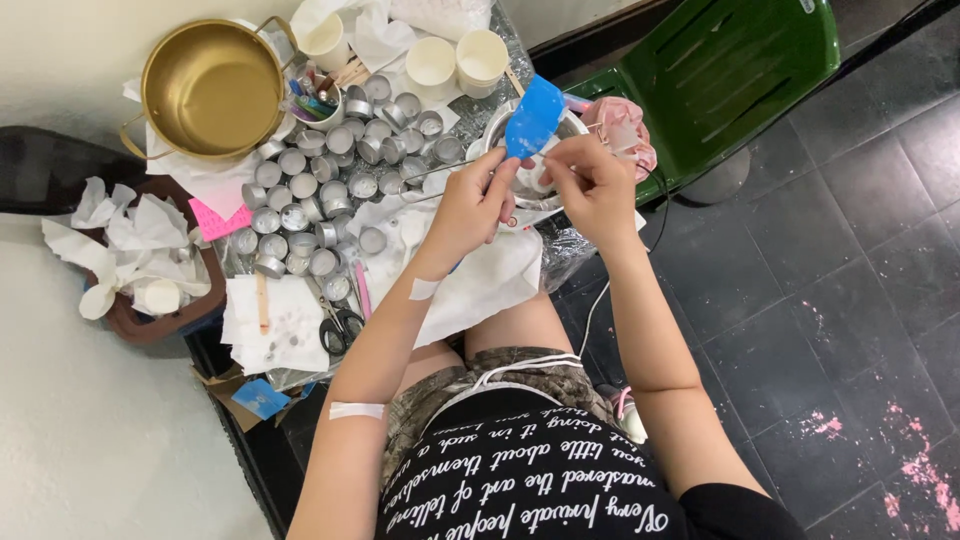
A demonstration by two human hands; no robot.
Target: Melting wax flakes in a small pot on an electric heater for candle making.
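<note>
Seen from above, over a lap: left hand (470, 205) and right hand (590, 180) close together, fingers pinched on a blue spatula (533, 115) held above a metal bowl (520, 170) on the cluttered counter (470, 105); farther off, small metal cups (330, 190), then a brass pot (212, 88)

Over a cluttered bench (480, 105), the left hand (470, 205) and the right hand (590, 185) meet above a small metal bowl (530, 175), where a blue spatula (533, 115) rests. Many small silver cups (320, 200) crowd the bench beside a brass pot (212, 88), white cups (455, 58) and black scissors (340, 325).
</note>
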